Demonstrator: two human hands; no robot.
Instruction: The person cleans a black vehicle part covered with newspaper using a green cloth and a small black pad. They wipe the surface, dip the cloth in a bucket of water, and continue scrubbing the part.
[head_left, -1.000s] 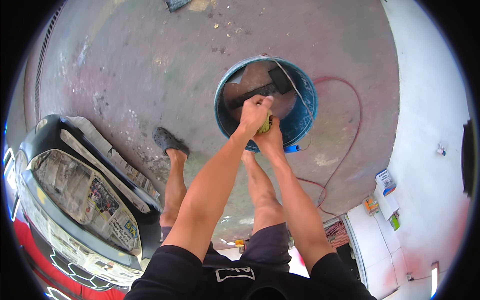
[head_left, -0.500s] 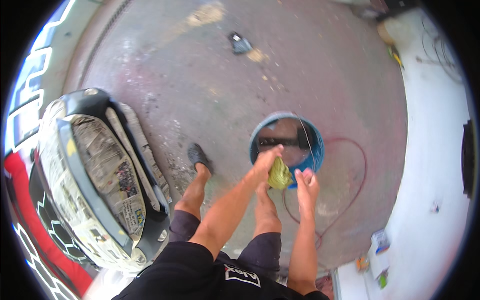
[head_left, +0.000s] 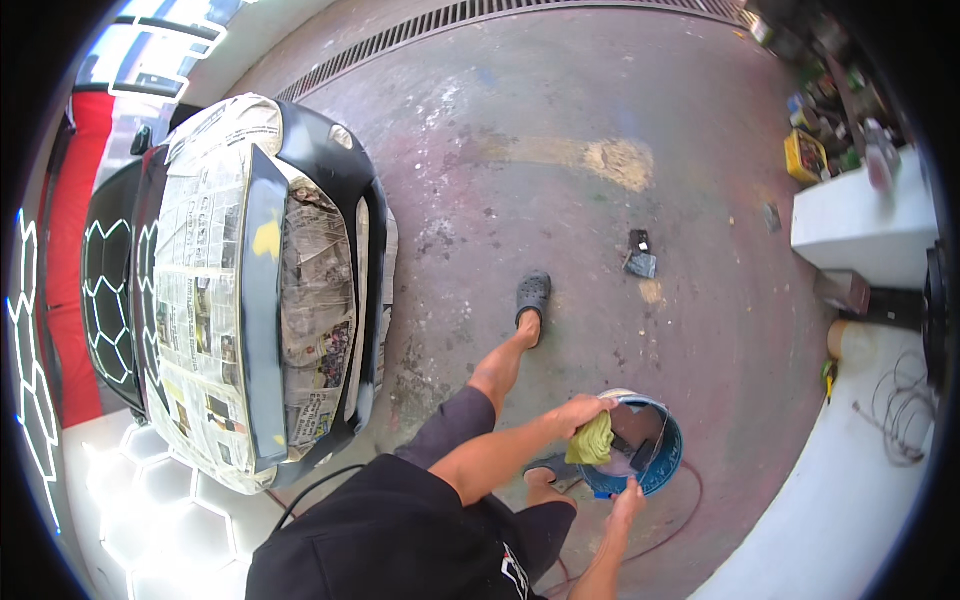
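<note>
My left hand (head_left: 585, 412) is closed around a crumpled yellow-green cloth (head_left: 592, 440), which hangs at the left rim of a blue bucket (head_left: 664, 470). My right hand (head_left: 627, 498) is closed at the bucket's near rim, where the thin wire handle comes down; the fingers are small here and partly hidden. Murky liquid and a dark block-like shape (head_left: 636, 424) show inside the bucket. To my left stands a car (head_left: 205, 300), its body largely covered with newspaper (head_left: 318, 330). A grey panel (head_left: 262, 290) with a yellow patch crosses its front.
A reddish hose (head_left: 700, 480) curls on the floor beside the bucket. Further out lie a small dark packet (head_left: 640, 262) and a tan stain (head_left: 620, 163). A drain grate (head_left: 440, 20) crosses the far floor. Cluttered shelves and a yellow bin (head_left: 805, 156) stand at the far right.
My view has swung left, bringing more of the car into sight, and the bucket now appears lower and further right. The cloth stays in my left hand; my right hand stays at the bucket's near rim.
</note>
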